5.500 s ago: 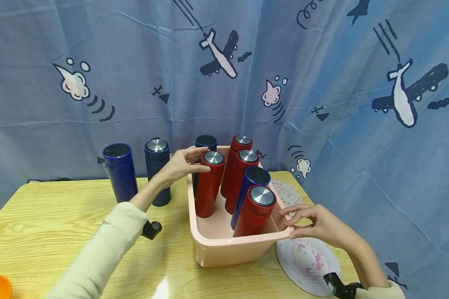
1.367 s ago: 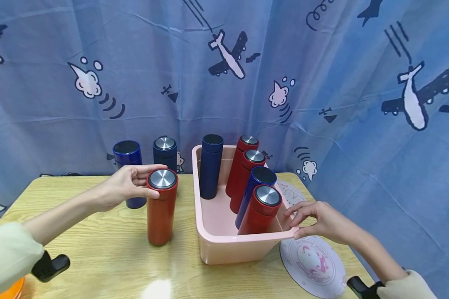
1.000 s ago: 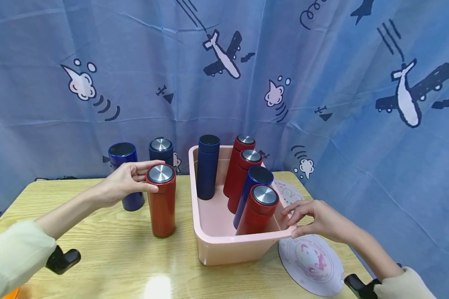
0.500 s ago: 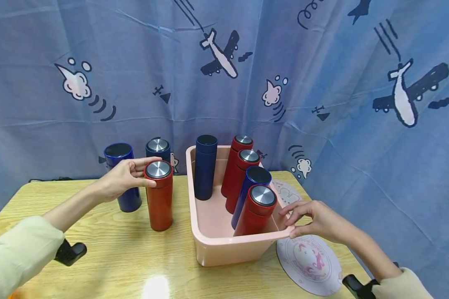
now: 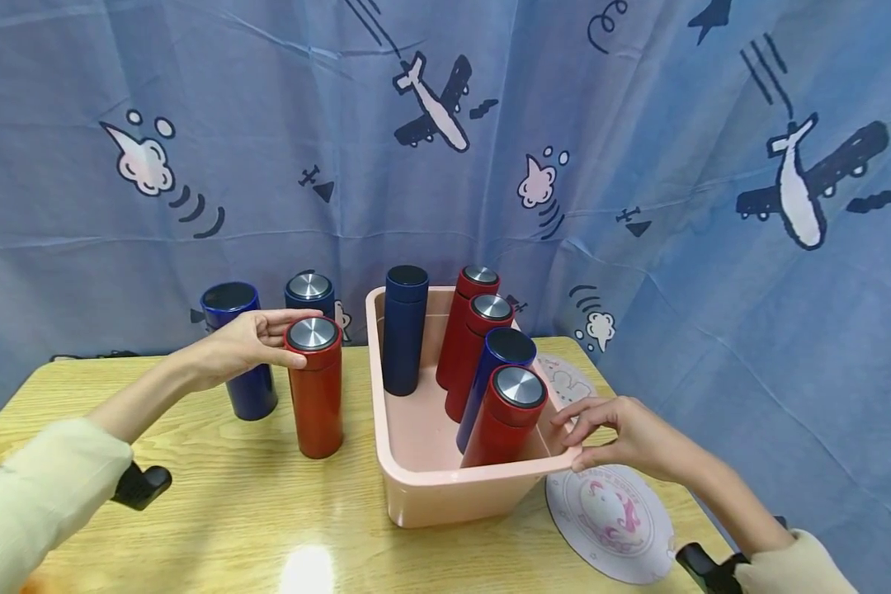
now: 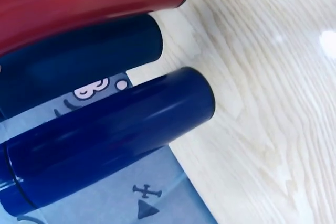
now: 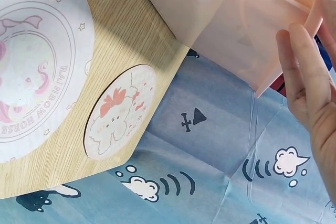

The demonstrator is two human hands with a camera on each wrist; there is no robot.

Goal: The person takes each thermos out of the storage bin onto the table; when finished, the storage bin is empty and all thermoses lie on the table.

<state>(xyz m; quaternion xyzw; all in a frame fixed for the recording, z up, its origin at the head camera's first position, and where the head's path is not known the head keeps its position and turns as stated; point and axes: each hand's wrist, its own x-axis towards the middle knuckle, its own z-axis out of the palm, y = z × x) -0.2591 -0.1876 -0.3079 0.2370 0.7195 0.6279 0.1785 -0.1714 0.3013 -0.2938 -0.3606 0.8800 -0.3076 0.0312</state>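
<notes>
In the head view my left hand [image 5: 241, 346] grips a red thermos [image 5: 318, 412] round its silver-topped lid, thumb in front and fingers behind. The thermos stands upright on the table, left of a pink plastic bin [image 5: 453, 499]. Close behind it are a navy thermos [image 5: 308, 293], partly hidden, and a shiny blue thermos [image 5: 252, 396]. My right hand [image 5: 631, 437] pinches the bin's near right corner rim; the right wrist view shows its fingers along the wall. Inside the bin stand a navy thermos [image 5: 404, 342], a blue thermos [image 5: 483, 396] and several red thermoses [image 5: 501, 429].
A round rainbow-horse mat [image 5: 612, 520] lies right of the bin, with a smaller rabbit mat [image 7: 121, 114] farther back. The wooden table [image 5: 215, 528] ends at a blue patterned curtain [image 5: 267, 165]. An orange thing shows faintly at the lower left.
Since the oldest frame, my left hand has lifted the red thermos out of the bin and brought it left onto the table. Lately it shifted slightly back. The right hand keeps its hold.
</notes>
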